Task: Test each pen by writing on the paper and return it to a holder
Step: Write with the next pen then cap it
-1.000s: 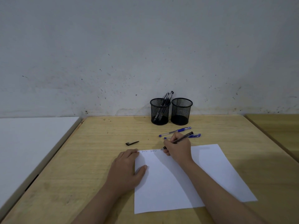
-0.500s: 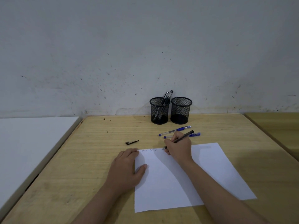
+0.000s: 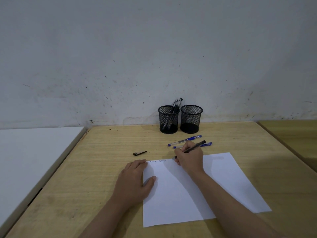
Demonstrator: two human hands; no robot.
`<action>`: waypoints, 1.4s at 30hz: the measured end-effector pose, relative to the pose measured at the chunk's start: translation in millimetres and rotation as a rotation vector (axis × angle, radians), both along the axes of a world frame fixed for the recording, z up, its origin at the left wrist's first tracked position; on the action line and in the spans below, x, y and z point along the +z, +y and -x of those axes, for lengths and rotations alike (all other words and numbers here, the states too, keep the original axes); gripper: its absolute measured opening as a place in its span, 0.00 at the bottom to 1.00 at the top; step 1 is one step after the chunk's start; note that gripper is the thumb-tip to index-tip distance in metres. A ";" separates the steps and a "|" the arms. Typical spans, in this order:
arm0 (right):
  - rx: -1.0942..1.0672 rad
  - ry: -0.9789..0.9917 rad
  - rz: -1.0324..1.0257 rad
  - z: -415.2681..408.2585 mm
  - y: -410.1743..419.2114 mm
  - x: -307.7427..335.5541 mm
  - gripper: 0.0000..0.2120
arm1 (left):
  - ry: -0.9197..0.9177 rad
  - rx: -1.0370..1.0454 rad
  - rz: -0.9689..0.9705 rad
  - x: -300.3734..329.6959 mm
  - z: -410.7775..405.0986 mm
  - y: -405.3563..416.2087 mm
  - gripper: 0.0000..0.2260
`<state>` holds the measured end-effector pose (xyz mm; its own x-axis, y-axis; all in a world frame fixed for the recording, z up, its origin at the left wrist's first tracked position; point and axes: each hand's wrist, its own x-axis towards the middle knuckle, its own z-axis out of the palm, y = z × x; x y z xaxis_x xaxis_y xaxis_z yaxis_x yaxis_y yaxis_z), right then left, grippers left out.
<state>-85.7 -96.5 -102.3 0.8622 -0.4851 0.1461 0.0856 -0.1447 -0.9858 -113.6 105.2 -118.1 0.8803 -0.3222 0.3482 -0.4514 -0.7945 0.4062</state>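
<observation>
Little is changing since a moment ago: our right hand (image 3: 189,158) is still pinching the black pen (image 3: 193,148) with its tip at the far edge of the paper (image 3: 223,182), just right of two short scribbled marks (image 3: 157,161). Our left hand (image 3: 135,181) is lying flat with fingers loosely together, pressing the sheet's left edge onto the wooden table (image 3: 103,169). Two blue pens (image 3: 185,140) are lying just beyond the writing hand. Near them, a black cap (image 3: 139,153) is resting on the wood. Against the wall, the left mesh holder (image 3: 168,119) is carrying dark pens, touching the right mesh holder (image 3: 191,119).
</observation>
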 end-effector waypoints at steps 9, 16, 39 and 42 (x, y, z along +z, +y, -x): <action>-0.070 -0.017 -0.082 0.5 -0.1 1.7 0.16 | 0.004 0.000 0.019 1.2 -0.4 -0.6 0.32; -0.127 0.016 -0.400 3.0 -11.4 14.5 0.13 | -0.083 0.141 0.168 10.7 -31.4 -1.2 0.15; 0.196 -0.153 -0.118 44.1 0.3 60.4 0.05 | -0.006 -0.056 0.572 68.5 -21.0 -45.8 0.07; 0.208 -0.166 -0.126 46.3 -2.0 63.1 0.05 | -0.011 -0.070 0.575 70.3 -15.3 -45.4 0.07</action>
<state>-132.0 -98.5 -39.2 0.9143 -0.3239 0.2433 0.2623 0.0157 -0.9649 -98.3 59.9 -47.8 0.8591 -0.1356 0.4935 -0.5014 -0.4159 0.7587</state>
